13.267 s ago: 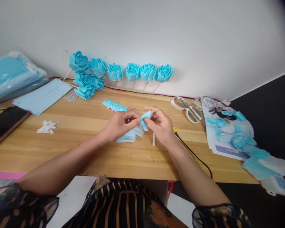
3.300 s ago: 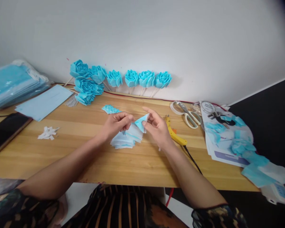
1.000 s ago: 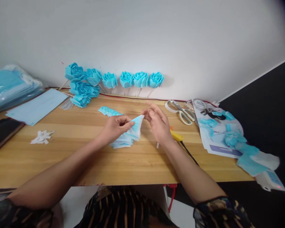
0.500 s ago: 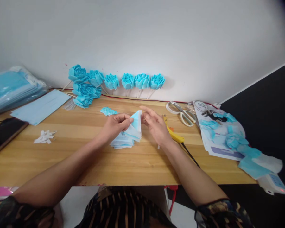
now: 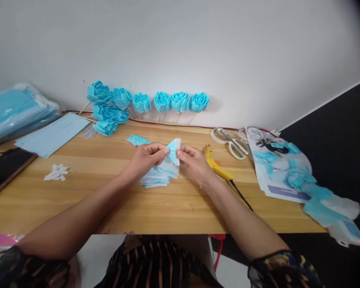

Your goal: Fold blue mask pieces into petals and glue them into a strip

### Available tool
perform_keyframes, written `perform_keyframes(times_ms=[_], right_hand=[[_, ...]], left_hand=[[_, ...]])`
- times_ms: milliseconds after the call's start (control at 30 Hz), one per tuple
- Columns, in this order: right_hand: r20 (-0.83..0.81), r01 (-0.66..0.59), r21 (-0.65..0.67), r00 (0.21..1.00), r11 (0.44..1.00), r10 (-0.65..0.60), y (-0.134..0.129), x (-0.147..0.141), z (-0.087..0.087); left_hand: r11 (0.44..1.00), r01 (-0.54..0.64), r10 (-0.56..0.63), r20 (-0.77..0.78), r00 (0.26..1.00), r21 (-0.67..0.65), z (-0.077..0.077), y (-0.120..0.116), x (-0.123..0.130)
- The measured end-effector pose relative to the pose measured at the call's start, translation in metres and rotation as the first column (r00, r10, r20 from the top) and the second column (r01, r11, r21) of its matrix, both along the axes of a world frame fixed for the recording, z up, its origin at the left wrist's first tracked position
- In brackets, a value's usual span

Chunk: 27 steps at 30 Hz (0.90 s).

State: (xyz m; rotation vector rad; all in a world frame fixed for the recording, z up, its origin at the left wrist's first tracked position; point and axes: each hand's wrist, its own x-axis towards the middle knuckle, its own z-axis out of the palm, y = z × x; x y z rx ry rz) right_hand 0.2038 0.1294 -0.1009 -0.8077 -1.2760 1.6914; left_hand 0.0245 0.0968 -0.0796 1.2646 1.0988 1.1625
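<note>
Your folded cloth (image 5: pixel 173 149) is held up at the far right side of the pile (image 5: pixel 155 177). Your left hand's (image 5: pixel 148 158) grip is pinched closed on its pointed end, your right hand's (image 5: pixel 193 161) on its white edge. Best pull it gently taut, line up the layers, then press the crease firmly. The glue gun (image 5: pixel 219 169) lies right of the pile; blue flowers (image 5: pixel 162 102) stand behind that pile.

The top (image 5: pixel 156 262) is black with narrow tan stripes; its loose, dark sleeves (image 5: pixel 283 267) carry a mottled, partly tan pattern. The hands (image 5: pixel 195 162) are bare.
</note>
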Motion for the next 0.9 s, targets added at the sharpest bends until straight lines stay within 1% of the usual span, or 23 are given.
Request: perform_keyframes(times_ms=[167,333,500,667,767,900], right_hand=[[0.113,0.046,0.082,0.992,0.996,-0.055,0.001,0.002,-0.001],[0.160,0.047,0.162,0.984,0.986,-0.074,0.001,0.003,0.004],[0.202,0.025,0.213,0.977,0.977,-0.069,0.001,0.004,0.010],[0.218,-0.008,0.281,0.974,0.960,-0.056,0.003,0.005,0.010],[0.225,0.011,0.286,0.971,0.958,-0.078,0.006,0.007,0.006],[0.157,0.115,0.223,0.976,0.968,-0.152,0.010,0.009,0.000]], left_hand=[[1.000,-0.005,0.005,-0.008,1.000,0.008,0.001,0.000,0.000],[1.000,-0.021,0.022,-0.010,1.000,0.011,0.000,0.001,-0.001],[0.999,-0.040,0.040,-0.001,0.999,0.011,-0.003,0.002,-0.002],[0.999,-0.053,0.053,0.052,0.997,0.009,-0.004,0.003,-0.003],[0.997,-0.080,0.079,0.069,0.994,0.010,-0.002,0.004,-0.005],[0.996,-0.086,0.084,0.070,0.994,0.030,0.000,0.003,-0.005]])
